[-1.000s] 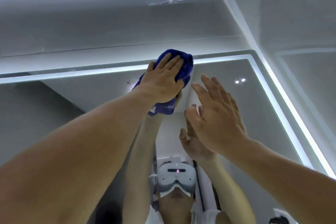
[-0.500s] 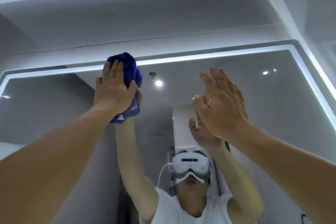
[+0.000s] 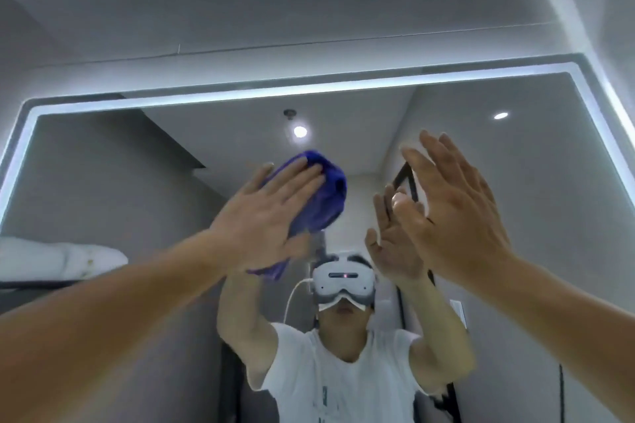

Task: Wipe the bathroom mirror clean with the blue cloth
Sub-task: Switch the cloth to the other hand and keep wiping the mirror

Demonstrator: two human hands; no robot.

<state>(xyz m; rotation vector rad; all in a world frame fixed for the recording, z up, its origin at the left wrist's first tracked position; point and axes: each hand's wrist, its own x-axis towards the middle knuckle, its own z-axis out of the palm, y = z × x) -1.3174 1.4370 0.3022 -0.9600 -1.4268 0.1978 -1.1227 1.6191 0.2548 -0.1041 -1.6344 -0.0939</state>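
We hold our left hand [image 3: 271,220] flat against the crumpled blue cloth [image 3: 321,196]. Its fingers are straight and slightly spread, so its grip is wide: palm and fingers press the cloth onto the glass rather than curling round it. The cloth sits bunched under and past the fingertips, on the upper middle part of the large rectangular bathroom mirror [image 3: 103,189]. It lies below the glowing white light strip [image 3: 309,90] that runs round the mirror's rounded edge, and a tail of it hangs beneath the heel of the hand. Both hand and cloth are blurred. Our right hand [image 3: 453,216] is raised to the right of the cloth, apart from it, and holds nothing. Its grip is wide, fingers straight and close together, palm turned toward the glass; we cannot tell whether it touches the mirror. In the glass we see our reflection with both arms lifted, in a white short-sleeved T-shirt [image 3: 330,381] and a white headset [image 3: 343,280] over the eyes. A round ceiling light [image 3: 300,131] is reflected above the cloth, and a white rolled bundle [image 3: 62,259] shows at the mirror's left side. A pale grey wall [image 3: 309,10] rises above the mirror.
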